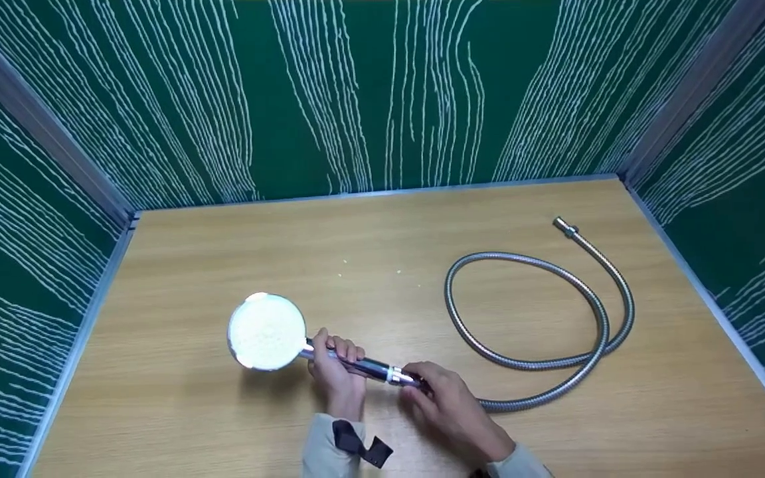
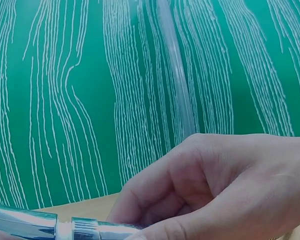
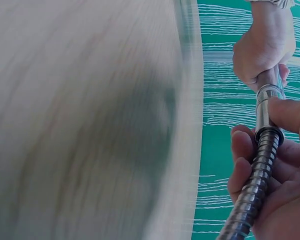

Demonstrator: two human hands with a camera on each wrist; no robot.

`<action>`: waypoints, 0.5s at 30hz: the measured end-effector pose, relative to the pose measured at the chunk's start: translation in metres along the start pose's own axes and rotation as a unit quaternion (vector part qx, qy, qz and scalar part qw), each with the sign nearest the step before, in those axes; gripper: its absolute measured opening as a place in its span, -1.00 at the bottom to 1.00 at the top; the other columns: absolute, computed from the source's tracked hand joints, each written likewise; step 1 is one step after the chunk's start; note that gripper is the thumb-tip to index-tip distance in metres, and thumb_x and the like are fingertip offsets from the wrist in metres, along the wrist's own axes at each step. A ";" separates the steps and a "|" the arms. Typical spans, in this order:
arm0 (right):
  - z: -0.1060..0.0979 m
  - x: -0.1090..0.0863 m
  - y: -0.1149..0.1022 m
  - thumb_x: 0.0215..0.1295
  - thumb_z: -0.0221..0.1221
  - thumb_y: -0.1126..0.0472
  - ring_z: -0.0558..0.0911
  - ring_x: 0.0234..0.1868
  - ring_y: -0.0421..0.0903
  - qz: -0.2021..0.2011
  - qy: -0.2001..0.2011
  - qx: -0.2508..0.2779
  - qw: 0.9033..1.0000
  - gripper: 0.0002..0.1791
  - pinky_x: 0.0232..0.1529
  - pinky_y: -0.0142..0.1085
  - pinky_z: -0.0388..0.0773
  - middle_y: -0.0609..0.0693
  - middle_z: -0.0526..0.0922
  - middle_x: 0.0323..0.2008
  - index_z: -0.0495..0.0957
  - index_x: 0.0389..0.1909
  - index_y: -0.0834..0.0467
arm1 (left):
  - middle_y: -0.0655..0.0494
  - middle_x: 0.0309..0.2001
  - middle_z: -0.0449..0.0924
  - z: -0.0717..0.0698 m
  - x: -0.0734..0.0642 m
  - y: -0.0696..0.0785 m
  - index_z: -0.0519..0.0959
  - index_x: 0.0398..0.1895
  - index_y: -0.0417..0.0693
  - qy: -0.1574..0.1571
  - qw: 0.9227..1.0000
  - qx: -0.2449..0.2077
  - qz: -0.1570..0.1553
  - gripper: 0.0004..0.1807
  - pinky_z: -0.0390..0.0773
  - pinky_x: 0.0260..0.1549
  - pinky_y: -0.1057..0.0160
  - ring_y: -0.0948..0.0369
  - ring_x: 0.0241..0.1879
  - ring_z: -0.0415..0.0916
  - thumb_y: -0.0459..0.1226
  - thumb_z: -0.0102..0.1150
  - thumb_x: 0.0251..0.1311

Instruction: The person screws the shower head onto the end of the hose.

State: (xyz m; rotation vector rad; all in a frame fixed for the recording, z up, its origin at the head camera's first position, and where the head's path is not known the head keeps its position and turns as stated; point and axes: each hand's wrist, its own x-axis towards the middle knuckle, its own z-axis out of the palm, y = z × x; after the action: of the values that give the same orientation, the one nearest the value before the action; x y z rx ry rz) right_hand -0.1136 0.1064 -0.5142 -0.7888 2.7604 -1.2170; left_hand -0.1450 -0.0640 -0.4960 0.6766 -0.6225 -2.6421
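A round white-faced shower head (image 1: 267,331) points up at the left, its chrome handle (image 1: 372,369) running down to the right. My left hand (image 1: 341,375) grips that handle near the head. At the handle's lower end, my right hand (image 1: 449,405) pinches the chrome connector nut (image 3: 264,107) between thumb and fingers. From the nut the ribbed metal shower hose (image 3: 255,185) passes over the right fingers. Across the table the hose (image 1: 525,364) lies in a loop, with its free end fitting (image 1: 565,227) toward the back right. The joint inside the nut is hidden.
The wooden table (image 1: 190,265) has a metal edge strip along the back and sides. Green panels (image 1: 382,99) with white wavy lines enclose it on three sides. A few tiny pale specks (image 1: 399,271) lie near the middle. A black strap (image 1: 360,443) hangs from the left cuff.
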 end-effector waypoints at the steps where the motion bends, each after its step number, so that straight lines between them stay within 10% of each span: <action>1: -0.001 0.000 0.000 0.31 0.15 0.14 0.51 -0.30 -0.28 -0.001 0.002 -0.004 1.000 -0.78 -0.28 -0.37 0.51 -0.10 0.61 -0.25 0.54 -0.09 0.13 | 0.25 -0.85 0.21 0.001 0.000 0.000 0.25 -0.73 0.02 0.001 1.000 0.001 0.000 -0.60 0.20 -0.75 0.37 0.31 -0.85 0.16 -0.27 -0.21 0.35; 15: 0.001 0.001 0.001 0.04 0.33 0.37 0.50 -0.38 -0.29 -0.019 0.038 0.010 0.999 -0.56 -0.36 -0.40 0.52 -0.11 0.56 -0.36 0.36 -0.09 0.16 | 0.26 -0.83 0.20 0.004 0.001 0.000 0.25 -0.69 0.04 -0.004 1.000 0.009 -0.002 -0.63 0.19 -0.72 0.37 0.32 -0.84 0.15 -0.25 -0.19 0.35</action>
State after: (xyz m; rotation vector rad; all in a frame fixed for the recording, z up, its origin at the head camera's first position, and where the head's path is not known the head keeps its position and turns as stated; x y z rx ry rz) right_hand -0.1147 0.1058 -0.5151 -0.8151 2.8001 -1.3060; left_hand -0.1477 -0.0631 -0.4925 0.6742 -0.6488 -2.6477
